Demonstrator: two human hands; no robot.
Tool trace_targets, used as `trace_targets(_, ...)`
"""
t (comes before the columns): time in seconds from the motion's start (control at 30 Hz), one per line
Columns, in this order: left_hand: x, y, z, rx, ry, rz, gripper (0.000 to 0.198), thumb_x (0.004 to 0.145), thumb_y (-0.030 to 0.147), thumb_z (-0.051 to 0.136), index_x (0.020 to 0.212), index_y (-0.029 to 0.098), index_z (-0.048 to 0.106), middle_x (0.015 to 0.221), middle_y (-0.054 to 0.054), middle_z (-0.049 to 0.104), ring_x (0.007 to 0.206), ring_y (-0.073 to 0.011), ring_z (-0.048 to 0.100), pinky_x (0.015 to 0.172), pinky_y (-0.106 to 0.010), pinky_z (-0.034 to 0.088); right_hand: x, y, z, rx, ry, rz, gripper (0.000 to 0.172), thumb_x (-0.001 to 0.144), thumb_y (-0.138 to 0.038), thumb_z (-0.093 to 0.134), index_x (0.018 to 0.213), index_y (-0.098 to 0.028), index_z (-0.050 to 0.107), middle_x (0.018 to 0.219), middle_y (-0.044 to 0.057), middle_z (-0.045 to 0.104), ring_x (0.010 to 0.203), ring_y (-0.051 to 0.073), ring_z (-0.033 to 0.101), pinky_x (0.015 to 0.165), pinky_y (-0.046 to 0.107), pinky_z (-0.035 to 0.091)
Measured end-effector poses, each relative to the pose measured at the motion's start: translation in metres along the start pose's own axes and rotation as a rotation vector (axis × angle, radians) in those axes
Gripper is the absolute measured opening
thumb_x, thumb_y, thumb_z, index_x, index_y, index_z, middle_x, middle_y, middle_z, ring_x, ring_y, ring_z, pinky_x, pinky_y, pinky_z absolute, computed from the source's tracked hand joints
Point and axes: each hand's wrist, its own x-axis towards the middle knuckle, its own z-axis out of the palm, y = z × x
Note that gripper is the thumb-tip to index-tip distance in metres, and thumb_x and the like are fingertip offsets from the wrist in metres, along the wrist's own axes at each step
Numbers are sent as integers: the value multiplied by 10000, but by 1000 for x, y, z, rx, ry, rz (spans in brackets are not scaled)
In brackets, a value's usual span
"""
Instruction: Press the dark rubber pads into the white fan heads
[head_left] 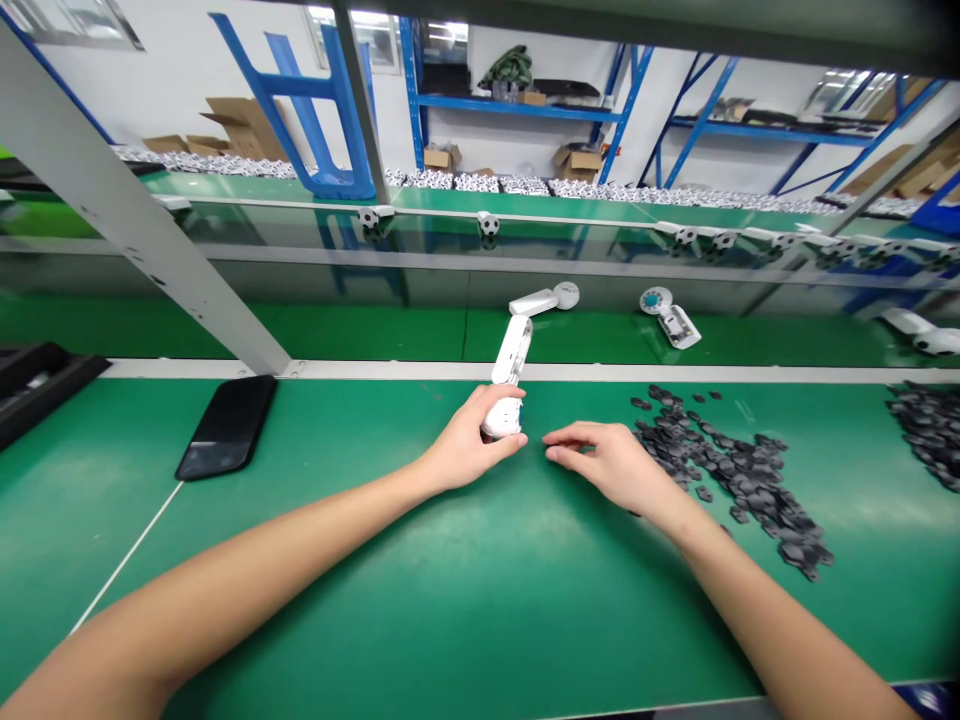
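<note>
Left hand (469,450) is closed around the lower end of a white handheld unit (513,362), thumb on top and fingers wrapped beneath. The unit's base rests on the green bench (450,600). Its long body points up and away toward 12 o'clock, and its tip crosses the pale strip at the bench's far edge. The unit sits near frame centre, at about 1 o'clock from the left hand.

Right hand (607,462) lies palm down on the bench at 3 o'clock of the unit, close but not touching it. Its fingers are stretched loosely toward 9 o'clock, relaxed and spread, with nothing visible in the hand.

A pile of small dark parts (739,470) lies just beside the right hand at its 3 o'clock and trails off toward 5 o'clock. A second dark pile (930,430) is at the far right edge.

A black flat slab (229,425) lies at 9 o'clock of the left hand, well apart from it. A black tray (37,385) is at the far left edge.

On the belt beyond, a white part with a round head (541,299) sits at 12 o'clock of the unit. Another white piece (670,315) sits at 1 o'clock. A slanted grey post (135,220) is at 10 o'clock.
</note>
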Motion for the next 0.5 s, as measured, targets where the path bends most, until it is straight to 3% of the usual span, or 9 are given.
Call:
trace_targets(0.13,-1,2,0,8,-3,-18,533,891,336,742,1387,278,556,1257,-77,618,1028,-229,634,874,-343,524,0,-7,1,-3,88,-49,237,976,-425,658,974,-262,830,845,46,786,717,227,707,705,360,572)
trace_targets(0.27,-2,5,1,29,-19,-36,535,884,346,749,1377,257,564,1216,-73,660,1010,-237,648,874,-349,527,-3,-15,6,110,109,-57,220,956,-431,695,987,-261,831,892,51,780,767,225,716,732,351,571)
trace_targets(0.37,-2,3,2,81,-23,13,547,865,302,754,1375,257,563,1237,-71,656,1044,-243,647,930,-370,516,-4,-20,12,260,42,-15,240,966,-431,673,1033,-244,808,916,48,780,789,216,731,760,342,591)
trace_targets(0.5,-3,1,4,187,-22,82,562,857,288,757,1382,279,557,1243,-64,614,1084,-247,631,981,-387,504,-5,-23,18,287,39,-34,225,950,-451,689,964,-243,772,946,46,779,870,235,741,806,351,604)
